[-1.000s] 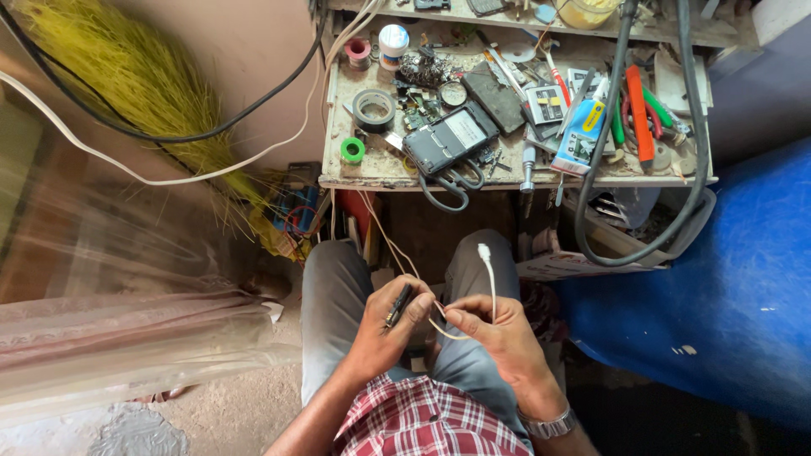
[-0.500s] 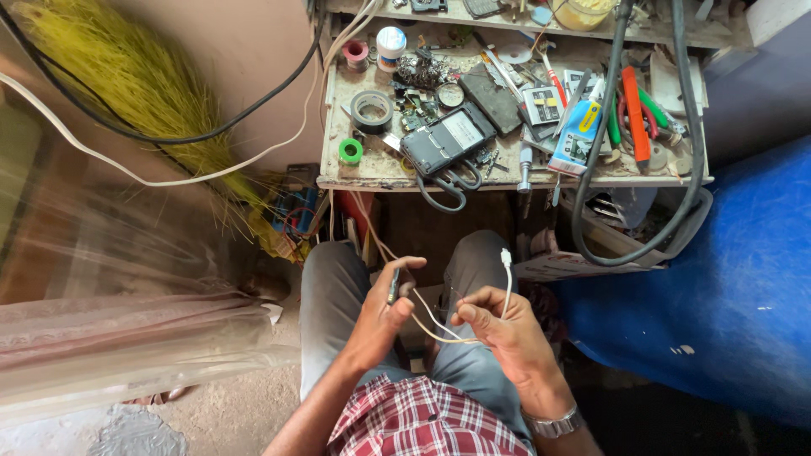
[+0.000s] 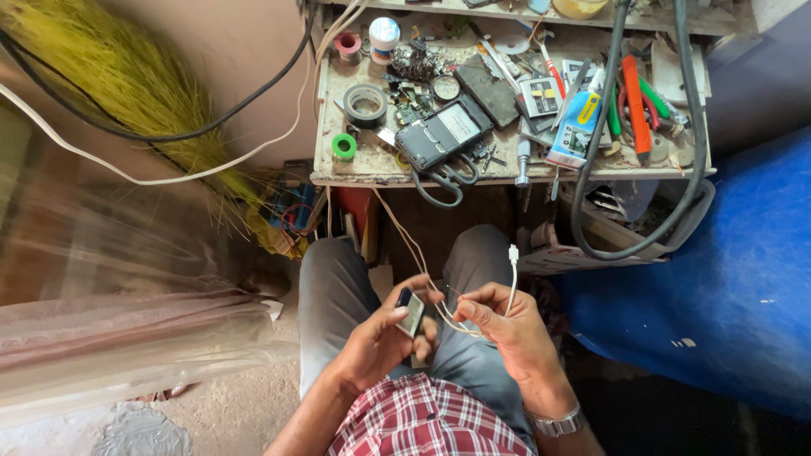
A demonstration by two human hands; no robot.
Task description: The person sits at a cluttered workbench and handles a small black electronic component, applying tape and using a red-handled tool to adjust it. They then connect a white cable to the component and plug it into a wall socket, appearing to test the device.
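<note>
I sit with both hands over my lap in the head view. My left hand (image 3: 384, 333) grips a small dark rectangular device (image 3: 411, 311) with a pale face, turned up toward me. My right hand (image 3: 507, 325) pinches thin white wires (image 3: 448, 317) that run between the two hands. A white cable with a plug end (image 3: 513, 253) loops up from my right hand and stands above my right knee. Another thin wire (image 3: 405, 236) runs from my hands up to the workbench.
A cluttered wooden workbench (image 3: 372, 165) lies ahead with tape rolls (image 3: 366, 105), a dark multimeter (image 3: 443, 133), scissors (image 3: 443, 181), pliers and screwdrivers. A thick grey hose (image 3: 591, 169) hangs off its edge. A blue tarp (image 3: 718, 279) is at right, a yellow broom (image 3: 127, 84) at left.
The left hand has turned the small device face-up toward me. The white plug end has shifted to the right and slightly down. The right hand has moved closer to the left.
</note>
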